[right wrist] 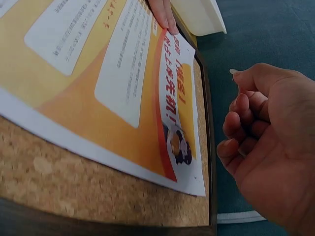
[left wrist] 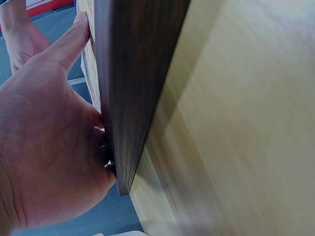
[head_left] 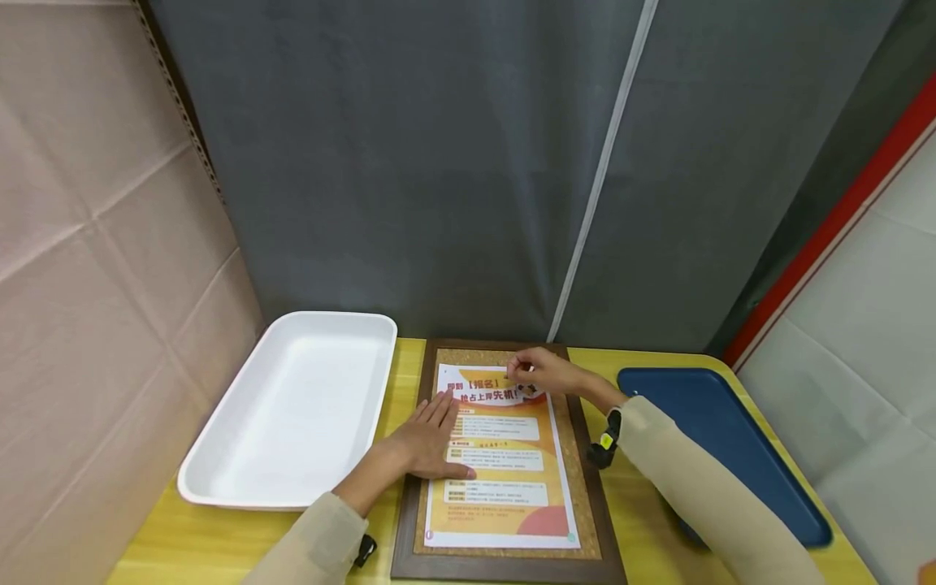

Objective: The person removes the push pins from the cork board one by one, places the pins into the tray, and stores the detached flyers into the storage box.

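A printed poster (head_left: 504,479), orange and white, lies on a cork board (head_left: 578,479) with a dark wooden frame (head_left: 610,540). My left hand (head_left: 431,439) rests spread across the poster's left side, thumb on the sheet. In the left wrist view its fingers (left wrist: 109,172) reach beside the frame's edge (left wrist: 133,88). My right hand (head_left: 537,370) hovers over the poster's upper right part. Its thumb (right wrist: 256,76) and index finger come together, the other fingers curled; I cannot tell whether a small thing is between them. A small dark dot marks the poster's corner near it.
A white tray (head_left: 292,493) stands left of the board. To the right, partly behind the right sleeve (head_left: 702,471), lies a dark blue tray (head_left: 731,422). A grey curtain (head_left: 409,162) closes off the back of the yellow wooden table (head_left: 219,544).
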